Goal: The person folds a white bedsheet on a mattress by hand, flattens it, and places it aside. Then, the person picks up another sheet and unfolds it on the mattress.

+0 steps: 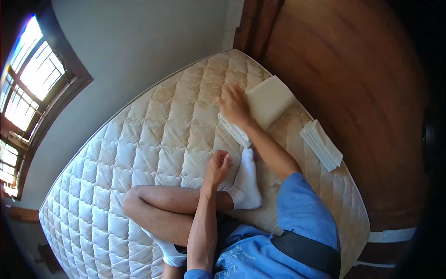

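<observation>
Folded cream cloth (272, 100) lies in a thick bundle near the upper right side of the mattress. My right hand (233, 106) is over the left edge of that bundle, blurred by motion, with its fingers partly spread. My left hand (220, 165) is beside my white-socked foot, its fingers curled; nothing shows in them, though their inner side is partly hidden. A smaller stack of folded cloth (321, 145) rests to the right, near the mattress edge.
The quilted mattress (158, 158) lies under my crossed legs. A white sock (247, 183) covers the foot below the bundle. A brown wooden panel (344, 93) borders the right side. A barred window (35, 88) is in the left wall.
</observation>
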Demonstrator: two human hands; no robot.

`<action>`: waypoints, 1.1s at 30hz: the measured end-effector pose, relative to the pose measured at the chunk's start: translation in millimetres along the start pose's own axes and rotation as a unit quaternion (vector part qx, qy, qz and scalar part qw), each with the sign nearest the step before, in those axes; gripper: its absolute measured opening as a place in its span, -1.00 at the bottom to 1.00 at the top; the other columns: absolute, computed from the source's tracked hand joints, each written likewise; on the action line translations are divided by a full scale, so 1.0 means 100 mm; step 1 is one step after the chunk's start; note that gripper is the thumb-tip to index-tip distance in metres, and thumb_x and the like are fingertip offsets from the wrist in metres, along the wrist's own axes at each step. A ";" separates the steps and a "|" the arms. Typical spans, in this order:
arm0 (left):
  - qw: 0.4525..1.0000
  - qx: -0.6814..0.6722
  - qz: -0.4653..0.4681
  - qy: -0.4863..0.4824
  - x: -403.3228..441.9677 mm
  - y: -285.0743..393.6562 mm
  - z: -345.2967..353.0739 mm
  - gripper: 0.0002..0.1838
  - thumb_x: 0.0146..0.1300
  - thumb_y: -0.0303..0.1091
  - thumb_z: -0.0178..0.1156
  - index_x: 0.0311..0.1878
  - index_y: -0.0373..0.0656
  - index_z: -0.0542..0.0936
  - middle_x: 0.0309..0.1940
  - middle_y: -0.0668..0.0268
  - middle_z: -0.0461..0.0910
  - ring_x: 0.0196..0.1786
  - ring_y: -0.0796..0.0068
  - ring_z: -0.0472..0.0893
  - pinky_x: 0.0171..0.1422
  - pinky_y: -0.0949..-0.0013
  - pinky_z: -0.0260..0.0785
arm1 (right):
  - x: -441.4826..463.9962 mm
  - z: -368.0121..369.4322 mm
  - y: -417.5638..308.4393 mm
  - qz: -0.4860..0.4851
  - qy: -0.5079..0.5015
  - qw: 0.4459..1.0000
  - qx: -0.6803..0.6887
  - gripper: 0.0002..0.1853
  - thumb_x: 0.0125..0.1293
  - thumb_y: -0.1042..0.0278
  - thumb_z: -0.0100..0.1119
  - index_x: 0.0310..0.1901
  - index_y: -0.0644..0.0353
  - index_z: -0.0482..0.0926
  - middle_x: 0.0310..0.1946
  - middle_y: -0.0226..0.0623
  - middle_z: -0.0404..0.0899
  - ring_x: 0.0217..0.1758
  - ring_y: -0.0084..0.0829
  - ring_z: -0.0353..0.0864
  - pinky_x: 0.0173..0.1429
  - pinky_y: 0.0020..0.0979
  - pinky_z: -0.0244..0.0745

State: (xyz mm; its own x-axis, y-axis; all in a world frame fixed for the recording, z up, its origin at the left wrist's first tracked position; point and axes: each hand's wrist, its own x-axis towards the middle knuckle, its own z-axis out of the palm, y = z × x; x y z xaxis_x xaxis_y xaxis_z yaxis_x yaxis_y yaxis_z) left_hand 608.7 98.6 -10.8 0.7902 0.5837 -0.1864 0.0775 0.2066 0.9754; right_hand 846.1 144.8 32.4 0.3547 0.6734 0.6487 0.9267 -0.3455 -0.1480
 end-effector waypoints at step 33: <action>0.370 0.344 -0.142 0.851 -7.41 -0.44 -3.67 -0.52 0.24 -0.40 0.21 0.26 -0.14 0.56 0.15 0.11 0.65 -0.02 0.11 0.70 0.12 0.28 0.55 | -2.04 0.15 -5.93 -0.414 -0.466 0.551 0.555 -0.82 0.29 0.35 0.34 -0.14 0.16 0.58 -0.12 -0.19 0.44 -0.25 -0.18 0.53 -0.14 -0.23 0.51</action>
State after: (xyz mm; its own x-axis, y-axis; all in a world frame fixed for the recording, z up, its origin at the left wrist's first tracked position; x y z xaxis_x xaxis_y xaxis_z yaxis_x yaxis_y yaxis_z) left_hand -203.4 -55.5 41.0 -0.7922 0.3844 0.4740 0.6092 0.5431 0.5778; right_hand 225.8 222.3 -23.8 -0.8154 0.5227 0.2488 0.1412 0.5964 -0.7902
